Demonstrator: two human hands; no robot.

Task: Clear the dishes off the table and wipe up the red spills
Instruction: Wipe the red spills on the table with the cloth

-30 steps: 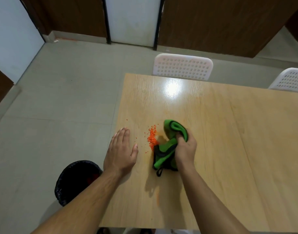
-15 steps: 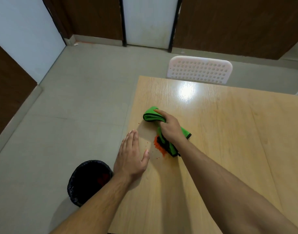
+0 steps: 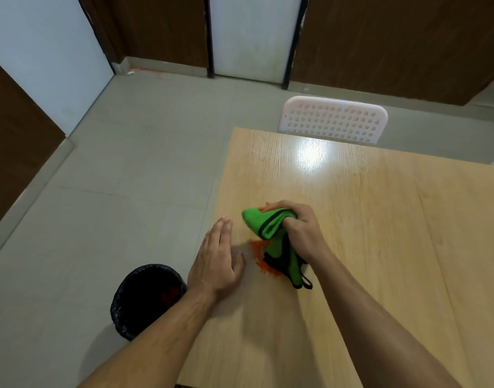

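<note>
A black-lined bin (image 3: 146, 299) stands on the floor just beside the desk's left edge, with something red showing inside it. Above it, the left hand (image 3: 216, 263) lies at that left edge of the wooden desk (image 3: 380, 247), fingers straight and held together, palm down, holding nothing. Just beside its thumb sits the red spill (image 3: 261, 257), a small heap of orange-red grains on the desk surface. The green cloth (image 3: 274, 242), edged in black, touches the spill's right side; its lower end trails on the desk while its upper fold is bunched up. The right hand (image 3: 299, 228) grips that bunched cloth, fingers curled round it. Beyond the far edge of the desk stands a white perforated chair (image 3: 334, 119), its backrest close against the desk.
</note>
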